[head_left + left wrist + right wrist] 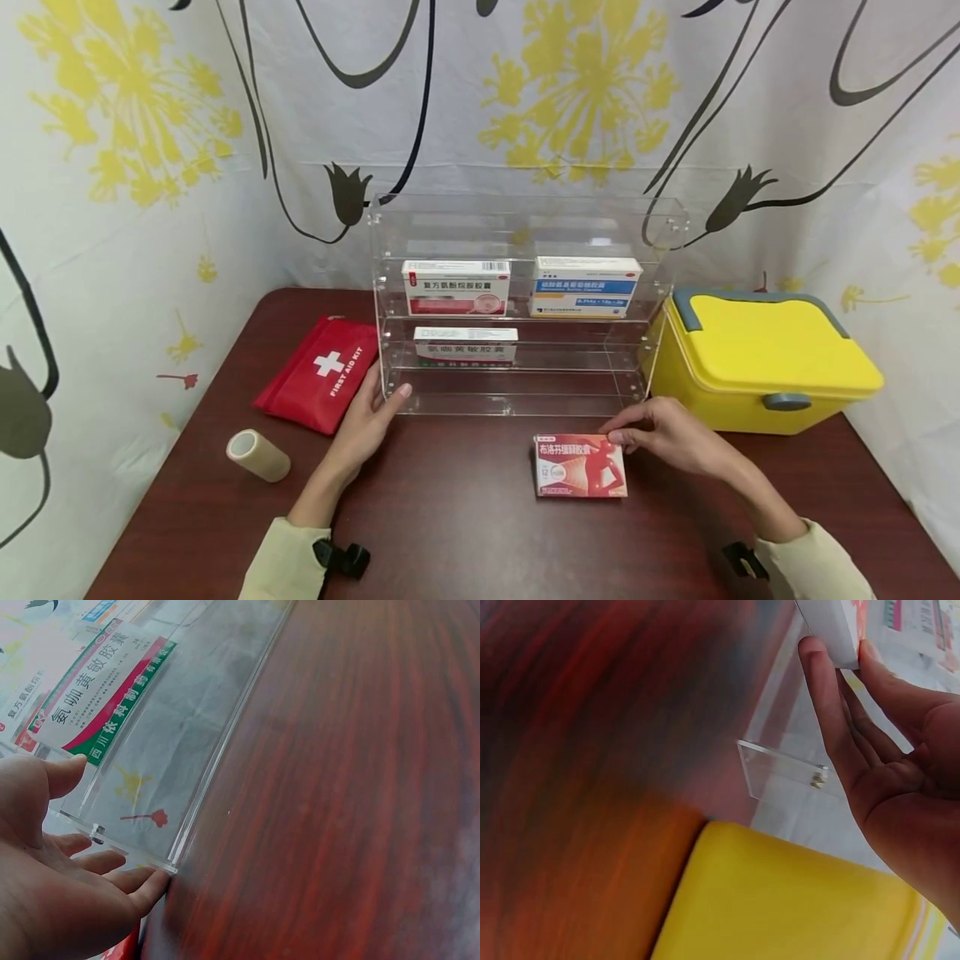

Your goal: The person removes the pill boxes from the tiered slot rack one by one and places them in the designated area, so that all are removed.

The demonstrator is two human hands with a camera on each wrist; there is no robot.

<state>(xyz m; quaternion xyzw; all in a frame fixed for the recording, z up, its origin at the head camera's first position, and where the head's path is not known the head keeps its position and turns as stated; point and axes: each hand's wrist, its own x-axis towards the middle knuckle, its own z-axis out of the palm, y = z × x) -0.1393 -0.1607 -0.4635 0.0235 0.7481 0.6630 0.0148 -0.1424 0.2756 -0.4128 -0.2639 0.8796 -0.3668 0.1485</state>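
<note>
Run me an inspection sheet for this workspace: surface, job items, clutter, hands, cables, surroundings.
Surface: dark reddish wooden table.
Job items: small red box; clear shelf bearing a red-and-white box and a blue-and-orange box above, a green-and-white box below.
Clutter: red first aid pouch and beige roll on the left; yellow case on the right.
Hands: left hand at the shelf's left end, fingers extended; right hand pinches the small red box near one corner.
Cables: nothing seen.
Surroundings: white cloth backdrop with yellow flowers and dark stems.
</note>
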